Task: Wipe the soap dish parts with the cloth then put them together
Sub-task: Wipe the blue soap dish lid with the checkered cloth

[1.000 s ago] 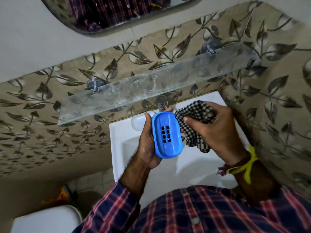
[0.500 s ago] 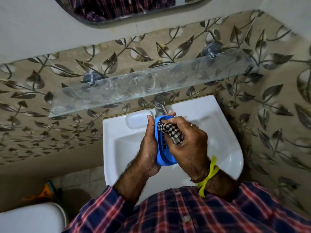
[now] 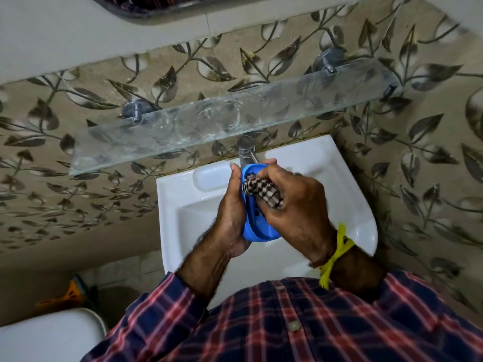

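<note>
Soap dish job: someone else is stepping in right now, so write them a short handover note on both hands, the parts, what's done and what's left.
Left hand: grips the blue soap dish part from its left side, held on edge over the white sink.
Right hand: presses the checked cloth into the part's inner face.
Parts: only this one blue piece is visible; any other piece is out of sight.
Done: wiping of this piece is under way; whether it is finished cannot be told.
Left: finish this piece, wipe the other part, then fit them together.

Hands [image 3: 261, 205] over sink [image 3: 180, 205]; tap [image 3: 245, 150] behind; shelf [image 3: 209, 126] above (wall-mounted); toilet [image 3: 47, 335] left.
</note>
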The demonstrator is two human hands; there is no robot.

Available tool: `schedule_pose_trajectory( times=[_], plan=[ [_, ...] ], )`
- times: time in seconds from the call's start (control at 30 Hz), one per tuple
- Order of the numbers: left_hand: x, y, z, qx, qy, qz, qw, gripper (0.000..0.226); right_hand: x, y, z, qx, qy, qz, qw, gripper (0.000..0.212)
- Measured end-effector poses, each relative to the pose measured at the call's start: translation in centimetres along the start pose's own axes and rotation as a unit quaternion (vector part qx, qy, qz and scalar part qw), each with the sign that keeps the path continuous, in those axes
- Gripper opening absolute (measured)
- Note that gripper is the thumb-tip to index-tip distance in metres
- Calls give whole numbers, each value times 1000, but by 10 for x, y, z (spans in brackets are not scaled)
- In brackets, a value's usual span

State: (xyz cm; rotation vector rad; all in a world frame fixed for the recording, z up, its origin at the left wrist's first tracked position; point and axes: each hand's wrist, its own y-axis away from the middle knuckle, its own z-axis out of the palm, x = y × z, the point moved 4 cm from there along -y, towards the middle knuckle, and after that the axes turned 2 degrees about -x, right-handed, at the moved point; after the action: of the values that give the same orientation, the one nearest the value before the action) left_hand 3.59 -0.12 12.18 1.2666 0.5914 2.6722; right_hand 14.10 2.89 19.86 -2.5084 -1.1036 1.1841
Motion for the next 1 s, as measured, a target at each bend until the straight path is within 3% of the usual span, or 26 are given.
schedule_pose_trajectory(
  times=[0.2, 0.37, 0.57, 0.67, 0.83, 1.0],
  plan=[
    [10, 0, -6, -19, -7, 7, 1000, 73, 0, 13, 2, -155, -33, -26, 987, 24],
    [-3, 0, -1, 7, -20, -5, 1000, 77, 3, -5, -4, -59, -10, -13, 998, 21],
    [18, -2, -12, 10, -43, 29, 999, 69, 1, 17, 9, -210, -27, -76, 974, 24],
    [19, -2, -16, 40, -69, 40, 996, 64, 6, 26, 8, -191, 29, -112, 975, 29],
    [32, -1, -15, 61, -61, 69, 994, 63, 11, 24, 8, -131, 14, -55, 990, 31],
    [35, 1, -13, 38, -5, 64, 997, 66, 10, 26, 1, -190, 8, -78, 979, 42]
  ],
)
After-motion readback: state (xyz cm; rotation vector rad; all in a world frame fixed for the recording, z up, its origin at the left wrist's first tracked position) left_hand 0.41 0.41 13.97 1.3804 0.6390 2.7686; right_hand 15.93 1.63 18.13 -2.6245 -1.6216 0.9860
